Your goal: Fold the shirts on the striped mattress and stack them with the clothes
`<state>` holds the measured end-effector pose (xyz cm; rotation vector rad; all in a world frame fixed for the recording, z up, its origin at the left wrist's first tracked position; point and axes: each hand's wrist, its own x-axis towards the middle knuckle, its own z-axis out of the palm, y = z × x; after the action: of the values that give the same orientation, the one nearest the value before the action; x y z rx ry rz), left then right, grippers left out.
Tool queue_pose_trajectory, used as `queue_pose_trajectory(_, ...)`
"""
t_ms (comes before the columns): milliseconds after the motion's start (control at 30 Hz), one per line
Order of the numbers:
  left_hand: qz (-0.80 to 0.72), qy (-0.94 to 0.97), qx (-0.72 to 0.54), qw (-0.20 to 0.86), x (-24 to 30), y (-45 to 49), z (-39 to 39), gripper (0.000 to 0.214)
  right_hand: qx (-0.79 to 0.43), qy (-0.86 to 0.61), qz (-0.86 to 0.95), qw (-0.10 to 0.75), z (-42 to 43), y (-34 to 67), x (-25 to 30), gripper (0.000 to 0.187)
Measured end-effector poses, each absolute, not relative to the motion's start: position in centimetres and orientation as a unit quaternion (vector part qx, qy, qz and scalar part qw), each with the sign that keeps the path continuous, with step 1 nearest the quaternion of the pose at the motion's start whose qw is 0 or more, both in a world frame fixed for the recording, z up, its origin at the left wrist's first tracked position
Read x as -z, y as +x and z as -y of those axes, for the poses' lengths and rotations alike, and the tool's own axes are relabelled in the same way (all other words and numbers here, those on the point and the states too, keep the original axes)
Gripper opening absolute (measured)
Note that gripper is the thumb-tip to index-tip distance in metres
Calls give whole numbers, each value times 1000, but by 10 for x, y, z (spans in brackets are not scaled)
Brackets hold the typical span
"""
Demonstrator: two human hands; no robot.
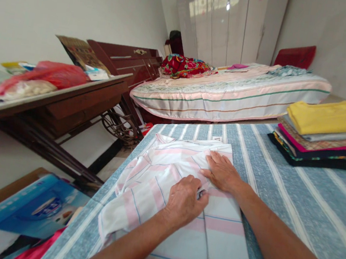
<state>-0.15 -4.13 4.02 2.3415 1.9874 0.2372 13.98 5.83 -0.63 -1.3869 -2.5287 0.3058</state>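
Note:
A white shirt [158, 191] with pink and blue stripes lies on the blue-striped bed cover, its right side folded over in a long straight edge. My left hand [186, 199] has its fingers curled on the middle of the shirt, gripping the cloth. A small dark spot shows between its thumb and fingers, too small to name. Flat on the shirt's upper right part rests my right hand [223, 171], fingers stretched out and holding nothing. Wrinkles run through the cloth left of my hands, around a sleeve [124, 208].
Folded clothes [328, 133], yellow on top, are stacked on the blue-striped bed cover [279, 190] at right. A table [58, 101] with a red plastic bag [59, 74] stands left, above a blue box [41, 205]. Behind is another bed [228, 96].

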Motion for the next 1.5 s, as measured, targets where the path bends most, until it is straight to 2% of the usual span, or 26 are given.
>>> queue_pose_trajectory(100, -636, 766, -88, 36, -34, -3, 38, 12, -101, -473, 867, 121, -59, 140, 6, 70)
queue_pose_trajectory(200, -626, 771, -108, 48, -31, -3, 37, 3, -98, -472, 868, 119, -59, 139, 7, 70)
queue_pose_trajectory(433, -618, 772, -130, 71, -33, -1, 39, 15, -90, -470, 869, 128, -59, 140, 8, 69)
queue_pose_trajectory(700, -513, 855, -56, -51, -31, -7, 53, 18, -86, -470, 869, 132, -59, 139, 10, 71)
queue_pose_trajectory(967, -505, 862, -32, -37, -32, -7, 64, 17, -70, -471, 870, 131, -58, 139, 8, 71)
queue_pose_trajectory(1100, -499, 864, -59, -46, -33, -9, 70, 16, -69, -470, 870, 131, -58, 139, 8, 70)
queue_pose_trajectory(1333, -492, 867, -66, -41, -26, -12, 79, 32, -66, -467, 871, 137, -60, 140, 15, 69)
queue_pose_trajectory(1500, -499, 864, -62, -17, -24, -16, 83, 29, -51, -472, 871, 127, -59, 140, 18, 68)
